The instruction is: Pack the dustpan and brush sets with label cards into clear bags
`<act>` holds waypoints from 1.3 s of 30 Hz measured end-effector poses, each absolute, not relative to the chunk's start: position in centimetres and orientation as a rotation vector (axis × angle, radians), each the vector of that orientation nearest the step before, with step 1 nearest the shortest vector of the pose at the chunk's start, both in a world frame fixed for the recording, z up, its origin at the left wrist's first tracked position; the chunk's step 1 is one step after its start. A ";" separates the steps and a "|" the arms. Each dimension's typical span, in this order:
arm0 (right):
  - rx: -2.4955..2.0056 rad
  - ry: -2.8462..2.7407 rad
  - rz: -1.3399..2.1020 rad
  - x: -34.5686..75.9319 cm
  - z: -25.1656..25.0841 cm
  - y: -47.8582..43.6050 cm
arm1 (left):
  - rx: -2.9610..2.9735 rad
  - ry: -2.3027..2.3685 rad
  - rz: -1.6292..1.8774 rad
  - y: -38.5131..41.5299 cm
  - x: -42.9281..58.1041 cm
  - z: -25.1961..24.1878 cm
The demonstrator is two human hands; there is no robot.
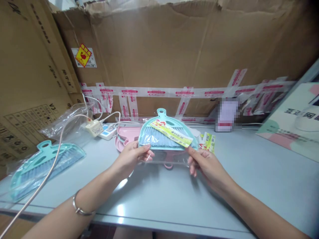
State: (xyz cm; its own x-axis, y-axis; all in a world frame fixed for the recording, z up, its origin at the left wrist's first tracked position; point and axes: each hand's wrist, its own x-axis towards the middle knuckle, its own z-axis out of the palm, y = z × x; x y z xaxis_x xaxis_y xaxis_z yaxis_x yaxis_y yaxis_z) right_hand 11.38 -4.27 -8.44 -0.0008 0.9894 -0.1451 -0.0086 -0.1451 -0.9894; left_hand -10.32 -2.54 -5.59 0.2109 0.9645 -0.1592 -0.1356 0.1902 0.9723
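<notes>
Between my two hands is a teal dustpan and brush set [161, 117] in a clear plastic bag, held above the table with its handle pointing away. A yellow-green label [171, 133] lies slanted across its blue bristles. My left hand [136, 154] pinches the bag's near left corner, thumb on top. At the near right corner, my right hand [203, 162] grips it the same way. Behind and partly beneath it, a pink dustpan [128, 132] shows, mostly hidden. More yellow-green labels [208, 141] lie beside my right hand.
Another bagged teal dustpan set [47, 166] lies at the left, crossed by a cable [58, 149]. A white power strip [108, 131] and charger [94, 127] stand near the back. Large cardboard boxes [159, 49] wall off the rear. A phone [227, 114] leans there; a printed board [294, 122] stands right.
</notes>
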 end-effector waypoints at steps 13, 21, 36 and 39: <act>-0.907 -1.881 -0.784 12.4 -8.0 -5.0 | 0.946 1.089 1.023 -2.7 -10.0 -5.4; -0.973 -1.926 -0.896 13.0 -8.3 -4.6 | 0.987 1.050 1.000 -2.6 -10.3 -5.4; -0.929 -2.032 -0.138 15.1 -8.9 -4.3 | 0.981 1.046 0.954 -2.8 -10.6 -4.6; -0.916 -1.967 0.001 13.8 -8.8 -4.3 | 1.094 1.014 0.873 -3.1 -10.6 -4.5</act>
State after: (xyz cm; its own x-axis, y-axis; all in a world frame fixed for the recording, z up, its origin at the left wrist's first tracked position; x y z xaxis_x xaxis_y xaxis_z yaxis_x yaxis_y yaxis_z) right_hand 13.77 -4.32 -8.84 -0.2856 0.5988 0.7482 0.5979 0.7215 -0.3493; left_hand -10.62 -3.07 -4.48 0.3067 0.9284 -0.2095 -0.0691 0.2413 0.9680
